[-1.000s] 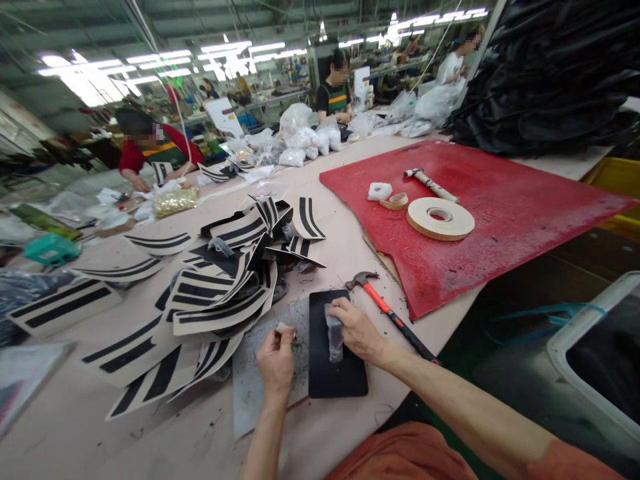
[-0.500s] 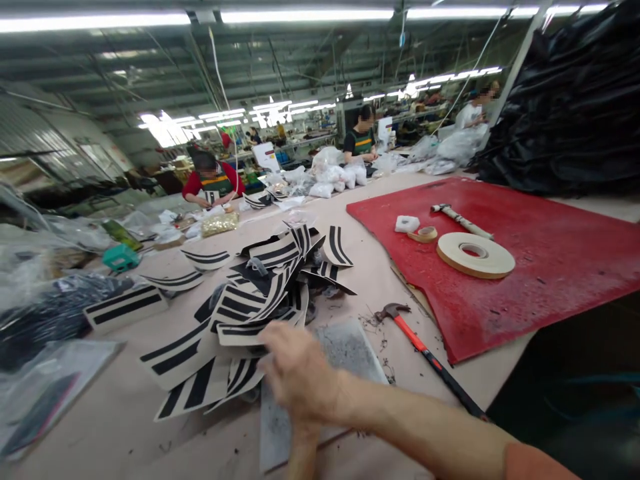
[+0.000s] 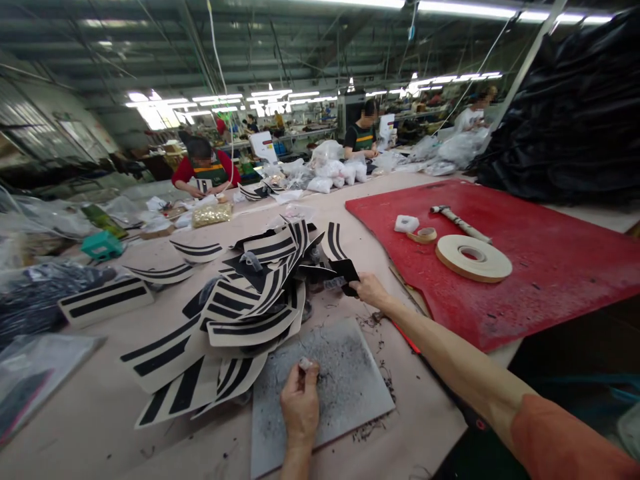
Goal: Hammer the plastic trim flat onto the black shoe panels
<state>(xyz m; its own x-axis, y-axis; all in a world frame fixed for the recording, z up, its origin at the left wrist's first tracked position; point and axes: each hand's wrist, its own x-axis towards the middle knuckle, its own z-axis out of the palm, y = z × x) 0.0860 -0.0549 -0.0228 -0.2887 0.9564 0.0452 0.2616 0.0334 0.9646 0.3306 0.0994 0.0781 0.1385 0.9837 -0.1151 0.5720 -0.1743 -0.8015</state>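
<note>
My left hand (image 3: 300, 405) is closed over the grey board (image 3: 345, 373), thumb and fingers pinching a small whitish piece (image 3: 305, 363) whose kind I cannot make out. Off to the right of the pile, my right hand (image 3: 371, 291) grips the edge of a black panel (image 3: 344, 272) with a bit of clear plastic on it. Striped black-and-cream panels (image 3: 255, 333) lie heaped and curled to the left of both hands. Beneath my right forearm the claw hammer (image 3: 407, 339) is mostly hidden, with only part of its red handle showing.
A red sheet (image 3: 530, 267) covers the right side, bearing a large tape roll (image 3: 473, 259), a small tape ring (image 3: 423, 235) and a wrapped hammer (image 3: 463, 225). Dark bundles (image 3: 560, 113) rise behind it. Plastic bags (image 3: 330, 170) and co-workers (image 3: 205, 167) are across the table.
My hands, together by the front of the pile before, are now apart. The right has moved forward and right and taken hold of the black panel; the left is over the grey board.
</note>
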